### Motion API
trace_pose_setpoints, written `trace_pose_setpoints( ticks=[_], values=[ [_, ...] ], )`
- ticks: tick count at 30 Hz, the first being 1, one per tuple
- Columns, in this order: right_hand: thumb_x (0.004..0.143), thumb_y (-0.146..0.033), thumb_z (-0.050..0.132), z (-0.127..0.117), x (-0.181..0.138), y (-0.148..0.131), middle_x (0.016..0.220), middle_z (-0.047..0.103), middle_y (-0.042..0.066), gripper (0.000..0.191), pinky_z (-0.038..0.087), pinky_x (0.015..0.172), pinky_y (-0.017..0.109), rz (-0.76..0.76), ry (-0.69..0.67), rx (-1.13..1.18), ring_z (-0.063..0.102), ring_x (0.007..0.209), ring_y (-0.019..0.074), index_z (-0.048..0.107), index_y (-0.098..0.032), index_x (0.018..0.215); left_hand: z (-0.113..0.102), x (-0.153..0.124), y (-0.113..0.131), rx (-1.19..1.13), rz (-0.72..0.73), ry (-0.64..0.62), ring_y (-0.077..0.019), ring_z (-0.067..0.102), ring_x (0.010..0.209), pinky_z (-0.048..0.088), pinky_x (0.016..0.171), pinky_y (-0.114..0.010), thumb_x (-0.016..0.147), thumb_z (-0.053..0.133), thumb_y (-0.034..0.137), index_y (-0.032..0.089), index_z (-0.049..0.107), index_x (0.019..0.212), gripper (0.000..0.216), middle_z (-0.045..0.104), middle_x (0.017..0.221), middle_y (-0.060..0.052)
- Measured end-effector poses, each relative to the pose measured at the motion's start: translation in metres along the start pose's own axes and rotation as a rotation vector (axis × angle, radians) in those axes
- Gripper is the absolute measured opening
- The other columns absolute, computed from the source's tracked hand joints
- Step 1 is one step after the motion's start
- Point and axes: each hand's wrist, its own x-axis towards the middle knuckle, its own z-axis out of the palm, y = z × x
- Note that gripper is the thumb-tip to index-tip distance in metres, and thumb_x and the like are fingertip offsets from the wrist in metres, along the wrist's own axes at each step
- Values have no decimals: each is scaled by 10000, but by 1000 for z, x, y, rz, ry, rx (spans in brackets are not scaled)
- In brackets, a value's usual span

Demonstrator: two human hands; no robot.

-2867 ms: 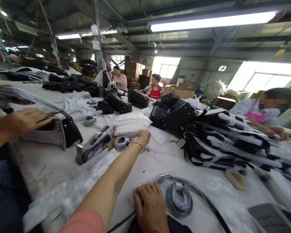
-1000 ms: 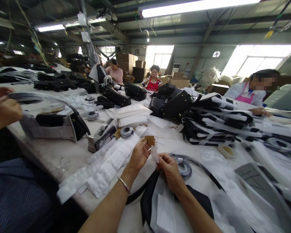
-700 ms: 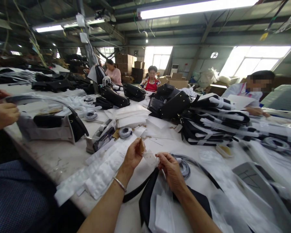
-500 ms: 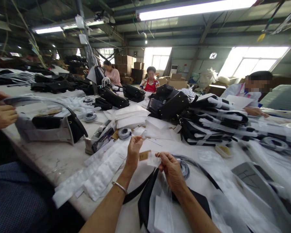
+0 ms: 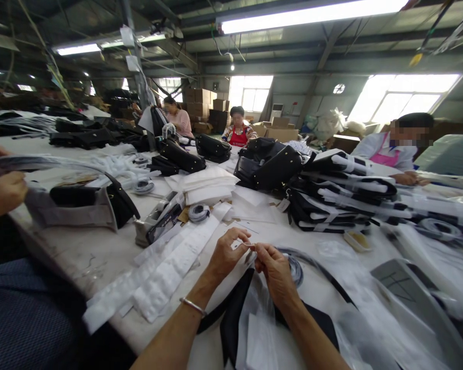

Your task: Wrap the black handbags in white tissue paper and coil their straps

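Observation:
My left hand (image 5: 226, 254) and my right hand (image 5: 273, 267) meet fingertip to fingertip above the white table (image 5: 100, 252), both pinched on a small tag (image 5: 249, 248) with a thin string; the tag is mostly hidden by the fingers. Below my hands lies a black bag (image 5: 235, 313) partly wrapped in white paper, with a black strap (image 5: 327, 280) curving off to the right. A coiled grey strap (image 5: 296, 268) lies just behind my right hand.
A tape dispenser (image 5: 156, 223) and strips of white foam (image 5: 165, 267) lie to the left. Piles of black bags (image 5: 270, 164) and wrapped bags (image 5: 347, 195) fill the middle and right. A neighbour's hand (image 5: 2, 192) holds a bag strap at far left. Other workers sit beyond.
My left hand reached far over the table, then came back with a tag. Both hands have closed together on it, and the brown card is hidden now.

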Motion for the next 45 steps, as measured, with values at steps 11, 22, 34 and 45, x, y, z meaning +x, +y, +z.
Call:
trace_pose_setpoints(
  ticks=[11,22,34,45],
  values=[
    [739,-564,753,-1,0,1,541,523,-33,401,341,508,224,-8,-13,-44,425,511,92,710,-166,764,2,-4,4,18,-39,-93,-167,615,805,469,793,-272,870,654,366,187,657,859,180,664,816,-17],
    [669,-584,787,-2,2,2,661,618,-28,466,382,480,238,-34,197,-164,491,499,106,666,-193,893,-12,2,-2,-133,-102,40,-210,598,1027,437,958,-346,884,629,320,175,595,761,193,640,1042,-65],
    [693,-522,795,9,-6,-5,684,649,-5,420,412,445,233,-97,-19,-189,515,469,99,698,-184,923,-11,1,8,-166,-153,-135,-235,589,1112,415,1028,-385,874,647,380,178,670,758,234,656,1147,-76],
    [730,-409,754,5,-6,7,688,662,5,236,410,534,262,-190,-13,-476,471,537,128,741,-205,848,-17,2,0,-618,-296,88,-229,601,1013,456,973,-399,839,671,465,151,602,706,348,664,1083,-110]
  ],
)
